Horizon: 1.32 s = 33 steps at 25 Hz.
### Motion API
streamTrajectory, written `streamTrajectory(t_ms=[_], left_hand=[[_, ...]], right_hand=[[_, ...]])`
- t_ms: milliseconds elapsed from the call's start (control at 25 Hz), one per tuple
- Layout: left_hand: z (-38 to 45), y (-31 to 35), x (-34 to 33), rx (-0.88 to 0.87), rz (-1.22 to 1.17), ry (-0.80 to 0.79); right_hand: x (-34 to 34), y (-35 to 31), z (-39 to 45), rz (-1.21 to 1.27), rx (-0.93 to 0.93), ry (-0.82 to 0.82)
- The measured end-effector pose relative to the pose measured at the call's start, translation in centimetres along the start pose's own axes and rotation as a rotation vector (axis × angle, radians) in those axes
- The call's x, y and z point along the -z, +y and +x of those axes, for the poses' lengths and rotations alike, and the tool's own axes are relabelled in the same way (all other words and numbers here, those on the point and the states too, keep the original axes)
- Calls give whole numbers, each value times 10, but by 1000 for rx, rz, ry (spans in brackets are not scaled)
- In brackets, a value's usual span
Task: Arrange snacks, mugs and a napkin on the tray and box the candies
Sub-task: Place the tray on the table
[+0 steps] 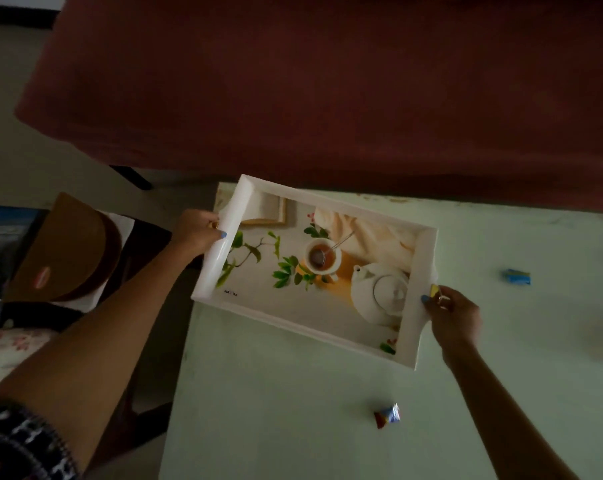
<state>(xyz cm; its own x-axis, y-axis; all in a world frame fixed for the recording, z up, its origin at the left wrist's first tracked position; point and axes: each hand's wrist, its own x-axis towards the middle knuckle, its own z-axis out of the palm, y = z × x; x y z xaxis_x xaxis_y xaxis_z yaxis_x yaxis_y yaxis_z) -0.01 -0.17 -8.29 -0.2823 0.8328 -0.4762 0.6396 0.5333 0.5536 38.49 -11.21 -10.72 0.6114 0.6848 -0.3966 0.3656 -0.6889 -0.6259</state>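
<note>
From the head camera, a white tray [220,244] with a printed picture of a teapot, a cup of tea and green sprigs on its floor is gripped at both short ends. The left hand [197,232] curls around the tray's far-left end wall, thumb on the inner face and fingers wrapped outside. The right hand [454,315] clamps the near-right end wall, thumb on the rim. The tray sits between the two hands, over the left end of the pale green desk [293,410], its left end jutting past the desk's edge. Whether it rests on the desk or is lifted off it cannot be told. Its long axis runs diagonally, from upper left down to lower right.

A wrapped candy [387,415] in red, blue and silver lies on the desk near the tray's front edge, apart from it. A blue-wrapped candy [517,276] lies on the desk to the right of the right hand, well apart.
</note>
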Motion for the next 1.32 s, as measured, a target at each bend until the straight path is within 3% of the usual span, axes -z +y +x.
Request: streamTrajectory(t_ms=[360,840,1120,1320], left_hand=[[-101,-42,-36,126,-82,12],[-103,-57,-55,154,-74,25],[-104,-55,-52,201,-17,35],[-149,-32,-22,174,-150,105]], right_hand=[[57,31,5,-148,133,-162],[49,59,10,-155,123,-175],[54,43,6,-263,147,-196],[56,-11,-30,-289,360,-164]])
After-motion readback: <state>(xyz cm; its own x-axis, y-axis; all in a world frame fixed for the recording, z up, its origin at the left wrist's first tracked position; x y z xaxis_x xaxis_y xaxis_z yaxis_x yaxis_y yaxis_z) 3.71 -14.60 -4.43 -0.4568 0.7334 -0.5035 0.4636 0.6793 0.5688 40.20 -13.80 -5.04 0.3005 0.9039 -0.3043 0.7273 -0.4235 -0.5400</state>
